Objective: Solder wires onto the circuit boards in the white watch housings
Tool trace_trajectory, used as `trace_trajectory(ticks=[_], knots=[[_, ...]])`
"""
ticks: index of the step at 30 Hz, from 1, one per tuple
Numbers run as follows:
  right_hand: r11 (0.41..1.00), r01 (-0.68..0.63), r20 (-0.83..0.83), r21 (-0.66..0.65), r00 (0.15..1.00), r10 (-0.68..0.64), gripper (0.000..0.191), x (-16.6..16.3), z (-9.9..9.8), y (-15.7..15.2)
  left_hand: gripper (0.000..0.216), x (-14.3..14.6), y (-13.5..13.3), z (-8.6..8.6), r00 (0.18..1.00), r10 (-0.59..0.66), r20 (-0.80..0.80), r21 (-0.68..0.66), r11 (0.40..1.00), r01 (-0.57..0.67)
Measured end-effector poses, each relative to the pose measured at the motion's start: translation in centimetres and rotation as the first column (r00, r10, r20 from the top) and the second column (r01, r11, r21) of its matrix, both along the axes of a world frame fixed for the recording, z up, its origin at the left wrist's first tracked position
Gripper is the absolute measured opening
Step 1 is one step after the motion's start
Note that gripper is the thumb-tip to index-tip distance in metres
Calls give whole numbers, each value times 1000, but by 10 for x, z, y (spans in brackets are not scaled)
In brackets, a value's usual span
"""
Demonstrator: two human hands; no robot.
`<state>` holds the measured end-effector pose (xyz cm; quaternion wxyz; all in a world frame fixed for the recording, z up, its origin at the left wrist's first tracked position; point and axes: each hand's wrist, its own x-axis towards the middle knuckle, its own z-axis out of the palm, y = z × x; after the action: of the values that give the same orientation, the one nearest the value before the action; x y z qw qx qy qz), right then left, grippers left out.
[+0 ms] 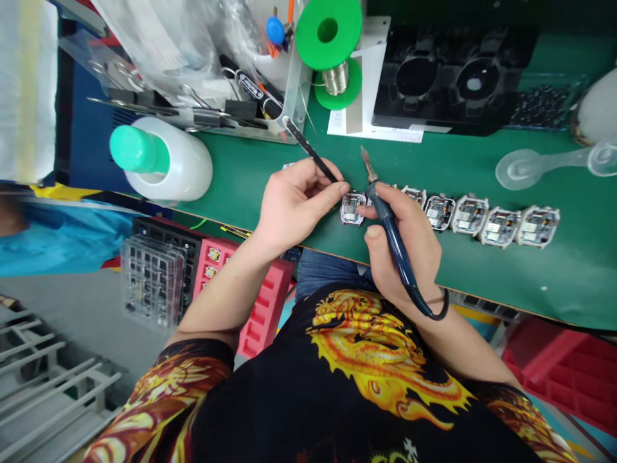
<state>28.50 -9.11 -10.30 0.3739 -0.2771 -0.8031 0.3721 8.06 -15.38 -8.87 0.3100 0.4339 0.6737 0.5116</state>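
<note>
My left hand pinches a thin black stick-like tool with a pale end pointing up and away from me; its lower end is hidden by my fingers. Beside the thumb lies a small open watch case with a circuit board. My right hand is wrapped round a dark blue soldering iron, whose metal tip points up and away above the mat. A finger of that hand reaches the right side of the same watch case. To the right, several similar watch cases stand in a row, some partly behind my right hand.
A green solder spool stands at the back, near a black tray. On the left are a white bottle and a bin of hand tools. A clear plastic spoon-like piece lies right. Red foam trays sit below the table edge.
</note>
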Motion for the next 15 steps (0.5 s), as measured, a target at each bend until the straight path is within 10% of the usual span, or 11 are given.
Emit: trace_trajectory(ticks=[15], knots=[[1000,-14,-12,-17,1000,14,49,1,-1,1,14,-16,15,20,975,-202,-93,-125,974,190]])
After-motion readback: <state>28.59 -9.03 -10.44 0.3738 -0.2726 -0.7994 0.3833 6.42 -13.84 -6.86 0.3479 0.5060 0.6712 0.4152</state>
